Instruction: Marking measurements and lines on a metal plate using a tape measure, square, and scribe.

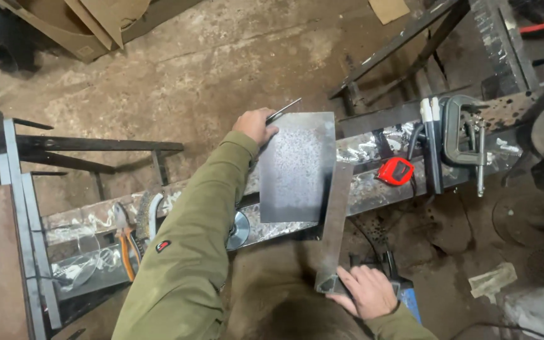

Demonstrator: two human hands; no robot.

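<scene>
A thin rod [283, 110] is pinched by the left hand [254, 124] at the metal sheet's [296, 167] ten o'clock corner; the steel bar's [335, 226] near end is gripped by the right hand [365, 291].

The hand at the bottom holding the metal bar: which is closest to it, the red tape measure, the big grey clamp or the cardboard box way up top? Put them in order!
From the right hand:
1. Red tape measure, up on the bench, slightly right.
2. Grey clamp, farther up and right on the bench.
3. Cardboard box, far off at top left on the floor.
</scene>
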